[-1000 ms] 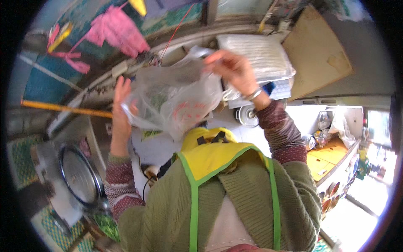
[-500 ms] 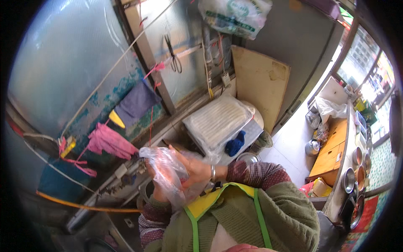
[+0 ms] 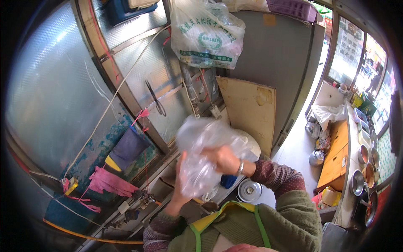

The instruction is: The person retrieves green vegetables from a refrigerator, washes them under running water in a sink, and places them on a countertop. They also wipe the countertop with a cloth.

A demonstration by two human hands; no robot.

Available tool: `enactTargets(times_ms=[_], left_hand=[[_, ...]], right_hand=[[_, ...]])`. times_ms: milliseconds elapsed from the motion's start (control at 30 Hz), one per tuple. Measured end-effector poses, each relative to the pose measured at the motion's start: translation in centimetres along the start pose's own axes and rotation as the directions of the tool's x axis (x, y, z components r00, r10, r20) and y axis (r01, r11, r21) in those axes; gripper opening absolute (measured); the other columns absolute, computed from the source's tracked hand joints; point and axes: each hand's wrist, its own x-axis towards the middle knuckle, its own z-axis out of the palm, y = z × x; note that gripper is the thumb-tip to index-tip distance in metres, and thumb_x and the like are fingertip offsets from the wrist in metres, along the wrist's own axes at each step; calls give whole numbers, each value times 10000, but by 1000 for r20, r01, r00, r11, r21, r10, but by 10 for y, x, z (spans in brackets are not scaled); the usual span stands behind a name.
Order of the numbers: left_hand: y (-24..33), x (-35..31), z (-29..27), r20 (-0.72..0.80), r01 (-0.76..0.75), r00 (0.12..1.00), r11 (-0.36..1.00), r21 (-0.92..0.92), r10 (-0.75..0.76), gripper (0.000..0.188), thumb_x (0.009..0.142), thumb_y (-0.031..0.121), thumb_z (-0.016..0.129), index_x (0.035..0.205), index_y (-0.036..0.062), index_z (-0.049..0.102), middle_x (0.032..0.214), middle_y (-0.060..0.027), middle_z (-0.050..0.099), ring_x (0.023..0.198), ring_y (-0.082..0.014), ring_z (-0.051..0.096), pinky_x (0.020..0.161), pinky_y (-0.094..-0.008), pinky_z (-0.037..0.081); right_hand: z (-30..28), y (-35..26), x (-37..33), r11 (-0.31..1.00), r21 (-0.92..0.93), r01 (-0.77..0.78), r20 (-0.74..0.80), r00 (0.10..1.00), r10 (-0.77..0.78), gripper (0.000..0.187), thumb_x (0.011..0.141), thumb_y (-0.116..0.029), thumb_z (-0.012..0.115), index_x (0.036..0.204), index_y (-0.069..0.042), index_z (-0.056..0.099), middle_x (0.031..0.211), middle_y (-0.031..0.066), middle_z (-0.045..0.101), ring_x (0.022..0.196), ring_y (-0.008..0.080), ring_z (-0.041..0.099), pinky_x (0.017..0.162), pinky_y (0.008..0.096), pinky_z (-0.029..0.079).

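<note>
A clear plastic bag (image 3: pixel 197 168) is puffed out in front of my chest, held up by both hands. My left hand (image 3: pixel 178 197) grips its left side; the bag covers part of the fingers. My right hand (image 3: pixel 224 158), wearing a metal bracelet, is closed on the bag's right upper part. Any contents of the bag cannot be made out. Behind and below it a blue cloth (image 3: pixel 228 181) shows in part, beside a metal lid with a knob (image 3: pixel 249 191).
A stuffed white plastic bag (image 3: pixel 205 33) hangs ahead, above a leaning board (image 3: pixel 247 109). Pink cloth (image 3: pixel 110 181) and a dark cloth (image 3: pixel 130 147) hang on a line at the left. Metal bowls (image 3: pixel 357 182) stand on the counter at the right, above a wooden cabinet (image 3: pixel 336 155).
Both hands have moved rightward with the plastic bag, which is now spread wider and hides the ribbed, wrapped item seen before. My view has tilted up, showing more of the hanging bag.
</note>
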Motion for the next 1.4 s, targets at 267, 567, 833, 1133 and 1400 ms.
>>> enactTargets(times_ms=[267, 567, 833, 1133, 1400], left_hand=[[0, 68, 37, -117, 129, 963, 799, -587, -242, 761, 875, 75, 708, 1525, 46, 313, 1431, -151, 485, 1218, -240, 580, 929, -353, 549], [39, 106, 65, -311, -80, 949, 911, -404, -55, 646, 911, 25, 611, 1501, 47, 348, 1336, -161, 569, 1139, -262, 632, 932, -373, 550], [24, 14, 51, -497, 312, 759, 905, -291, -421, 635, 893, 19, 668, 1469, 43, 402, 1270, -172, 611, 1058, -292, 675, 892, -414, 565], [-15, -124, 69, -650, 360, 491, 814, -456, -581, 420, 973, 207, 679, 1350, 58, 569, 1164, -80, 669, 1004, -223, 658, 915, -395, 543], [2, -139, 88, -658, 322, 282, 715, -621, -698, 487, 911, 190, 745, 1330, 44, 545, 1133, -131, 657, 986, -262, 669, 869, -420, 563]], right_hand=[[-107, 68, -7, 876, 355, 326, -197, 942, -271, 1002, 743, -300, 865, 1552, -63, 325, 1563, 228, 372, 1468, 446, 293, 1121, 486, 399], [-130, 142, 69, 748, 580, 322, -210, 947, -245, 100, 773, -83, 751, 865, -109, 779, 910, 45, 750, 953, 244, 700, 881, 364, 544], [-302, 250, 277, 722, -626, -293, -776, 329, -539, 663, 874, -215, 755, 1465, -86, 483, 1494, 178, 446, 1352, 378, 452, 1106, 452, 406], [-236, 275, 372, 950, 308, 40, -301, 952, 58, 953, 944, -700, 491, 1499, 65, 377, 1580, 262, 333, 1476, 368, 319, 1205, 410, 272], [-218, 323, 403, 927, -376, -19, 45, 998, 39, 694, 1026, -425, 494, 1582, -93, 246, 1522, 266, 409, 1414, 346, 411, 1166, 417, 349]])
